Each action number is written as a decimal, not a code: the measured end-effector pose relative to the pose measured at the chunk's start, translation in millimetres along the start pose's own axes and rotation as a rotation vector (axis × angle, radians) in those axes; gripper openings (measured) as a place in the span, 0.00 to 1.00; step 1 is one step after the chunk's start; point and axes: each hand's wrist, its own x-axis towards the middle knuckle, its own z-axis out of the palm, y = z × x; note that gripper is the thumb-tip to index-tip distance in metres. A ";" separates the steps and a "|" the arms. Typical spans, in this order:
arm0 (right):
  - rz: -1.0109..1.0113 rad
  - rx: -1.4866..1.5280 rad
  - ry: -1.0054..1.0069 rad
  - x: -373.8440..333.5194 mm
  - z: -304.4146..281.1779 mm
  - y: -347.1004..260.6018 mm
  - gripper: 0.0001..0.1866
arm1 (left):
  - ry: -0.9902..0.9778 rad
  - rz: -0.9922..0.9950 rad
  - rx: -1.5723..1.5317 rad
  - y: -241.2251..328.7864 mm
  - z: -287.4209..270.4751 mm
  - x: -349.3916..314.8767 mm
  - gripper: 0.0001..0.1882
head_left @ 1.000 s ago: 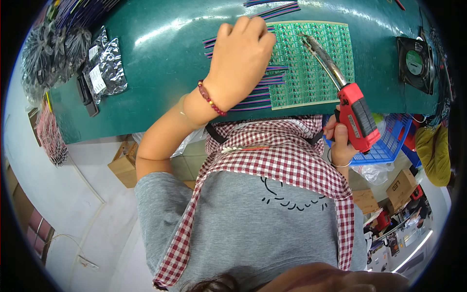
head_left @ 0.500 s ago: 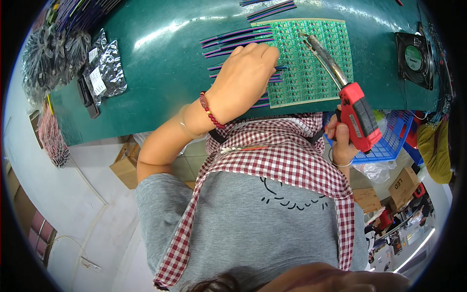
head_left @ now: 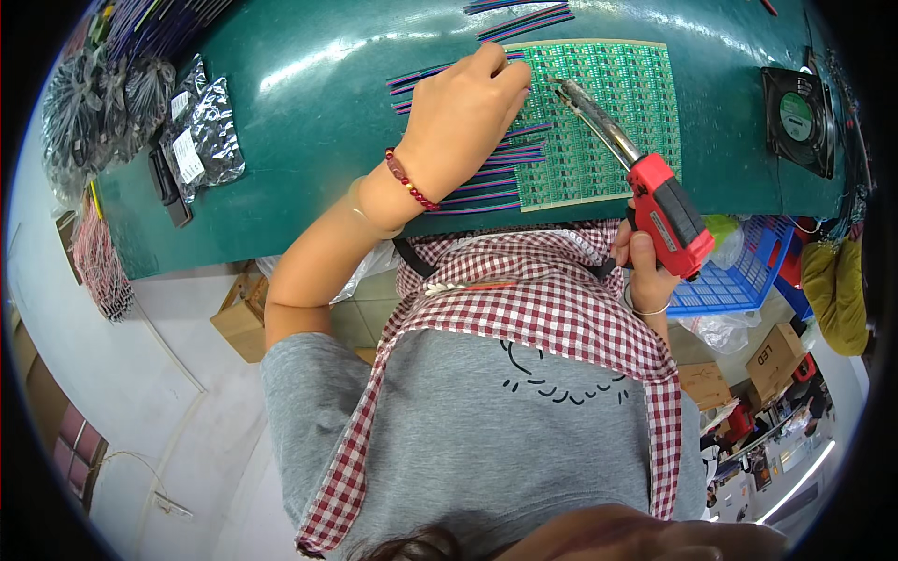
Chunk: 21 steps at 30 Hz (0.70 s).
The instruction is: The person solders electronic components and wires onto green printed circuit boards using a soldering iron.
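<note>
Green bench: circuit panel, wires along left edge, remainder unwired; right hand wrapped around soldering gun; left hand bent-fingered, hold hidden.

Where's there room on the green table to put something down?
Bare table shows between the shiny black bags and the striped wires, and between the circuit-board panel and the black fan. It's crowded around the panel's left side, with wires, the left hand and the red-handled soldering iron.

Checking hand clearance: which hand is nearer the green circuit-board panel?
Left hand, at the left edge of the circuit-board panel. The right hand is off the near edge, gripping the red soldering gun.
</note>
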 end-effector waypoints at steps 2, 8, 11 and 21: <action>0.020 -0.006 0.003 -1.9 0.1 2.1 0.20 | -0.013 -0.013 0.050 0.9 0.7 -1.1 0.04; 0.009 -0.020 -0.015 -0.9 1.1 3.9 0.18 | 0.017 0.044 0.030 -2.9 4.4 -0.9 0.06; 0.020 -0.045 0.005 -2.3 2.3 3.2 0.16 | -0.006 -0.002 0.025 -0.7 4.4 -0.4 0.04; -0.070 -0.084 -0.006 -3.8 1.6 4.4 0.20 | -0.002 0.007 0.014 0.5 3.3 -0.2 0.04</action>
